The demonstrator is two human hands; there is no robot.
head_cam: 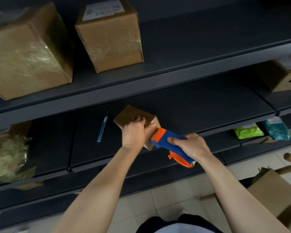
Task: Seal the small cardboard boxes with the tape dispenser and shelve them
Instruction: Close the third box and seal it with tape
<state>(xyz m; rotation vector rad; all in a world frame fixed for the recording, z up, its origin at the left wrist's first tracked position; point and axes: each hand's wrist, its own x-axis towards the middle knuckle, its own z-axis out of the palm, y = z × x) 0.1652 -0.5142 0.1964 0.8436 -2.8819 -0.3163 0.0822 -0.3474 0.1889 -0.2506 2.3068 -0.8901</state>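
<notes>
A small brown cardboard box [128, 115] sits on the dark middle shelf [200, 105]. My left hand [134, 132] lies over the box's near top, its fingers curled onto the cardboard, holding it down. My right hand [190, 145] grips the handle of a blue and orange tape dispenser [165, 137]. The dispenser's orange head touches the near side of the box, right beside my left thumb. The box's near face is mostly hidden by both hands.
A blue utility knife [102, 127] lies on the shelf left of the box. Two larger taped boxes [29, 52] [111, 36] stand on the upper shelf. Another box [282, 78] sits far right. Crumpled plastic [7, 157] lies at left. Green and teal packets [249, 131] and an open carton [274, 189] lie lower right.
</notes>
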